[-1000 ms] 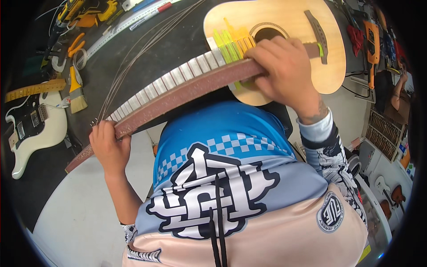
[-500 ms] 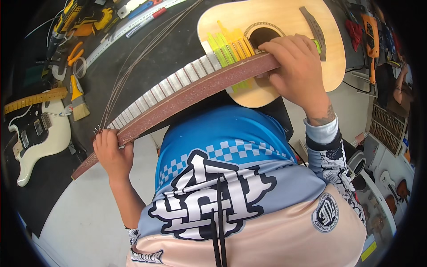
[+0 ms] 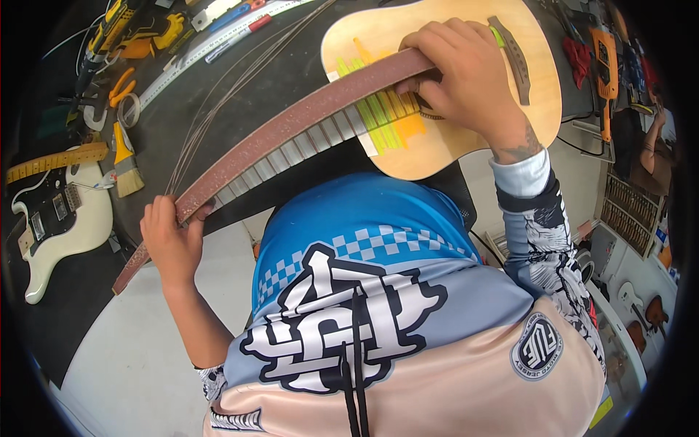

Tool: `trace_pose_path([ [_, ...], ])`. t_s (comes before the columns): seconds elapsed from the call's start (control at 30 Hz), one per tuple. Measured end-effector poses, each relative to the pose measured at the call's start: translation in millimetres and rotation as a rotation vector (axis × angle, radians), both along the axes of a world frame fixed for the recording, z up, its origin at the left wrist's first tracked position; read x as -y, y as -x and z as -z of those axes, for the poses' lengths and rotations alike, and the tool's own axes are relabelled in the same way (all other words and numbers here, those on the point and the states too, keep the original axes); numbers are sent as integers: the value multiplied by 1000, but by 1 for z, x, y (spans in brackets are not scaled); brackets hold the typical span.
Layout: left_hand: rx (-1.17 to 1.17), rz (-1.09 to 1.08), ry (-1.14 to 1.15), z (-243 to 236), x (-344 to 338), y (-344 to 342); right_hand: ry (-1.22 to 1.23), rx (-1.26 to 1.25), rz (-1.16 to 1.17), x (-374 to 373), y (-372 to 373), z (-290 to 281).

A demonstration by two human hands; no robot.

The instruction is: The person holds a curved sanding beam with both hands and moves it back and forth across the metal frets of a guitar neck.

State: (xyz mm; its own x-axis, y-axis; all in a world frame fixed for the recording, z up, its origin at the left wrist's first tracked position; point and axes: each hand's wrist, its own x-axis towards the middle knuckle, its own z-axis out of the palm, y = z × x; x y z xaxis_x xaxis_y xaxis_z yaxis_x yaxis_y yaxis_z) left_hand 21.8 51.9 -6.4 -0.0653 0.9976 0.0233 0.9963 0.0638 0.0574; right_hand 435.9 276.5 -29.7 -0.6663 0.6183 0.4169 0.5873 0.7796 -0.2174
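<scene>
Because 2 hands share 1 long reddish bar (image 3: 306,102), neither is nearer to it: left hand (image 3: 171,244) grips close to the lower-left end, fingers over the top, thumb on the near side, with a length poking out past it; right hand (image 3: 466,73) wraps the upper-right end, above the pale guitar (image 3: 484,138). Bar's long axis slants lower left to upper right, roughly in line with the fretboard (image 3: 313,138), and sits toward the far edge, so fretboard and yellow tape (image 3: 375,113) show along its near side. Can't tell whether bar and fretboard touch. Right hand is nearer the bridge (image 3: 517,65); left hand is nearer the loose strings (image 3: 209,114) and, farther off, the white guitar (image 3: 80,233).
</scene>
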Motion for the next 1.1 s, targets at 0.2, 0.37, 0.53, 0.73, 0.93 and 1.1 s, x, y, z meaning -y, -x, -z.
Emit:
trace_pose_path([
  [0.2,-51,28,-31,7,21,4,10,38,42,23,-9,1],
  [0.37,-48,53,-26,4,26,0,63,59,96,44,-17,-3],
  [0.53,-2,37,-2,0,5,2,6,10,53,14,-6,2],
  [0.73,-4,13,3,-2,-5,3,-23,1,-33,-4,6,-5],
  [0.93,-43,46,-26,4,11,5,67,72,58,26,-9,1],
  [1.1,-39,80,-34,1,20,-2,77,105,85,44,-15,-5],
])
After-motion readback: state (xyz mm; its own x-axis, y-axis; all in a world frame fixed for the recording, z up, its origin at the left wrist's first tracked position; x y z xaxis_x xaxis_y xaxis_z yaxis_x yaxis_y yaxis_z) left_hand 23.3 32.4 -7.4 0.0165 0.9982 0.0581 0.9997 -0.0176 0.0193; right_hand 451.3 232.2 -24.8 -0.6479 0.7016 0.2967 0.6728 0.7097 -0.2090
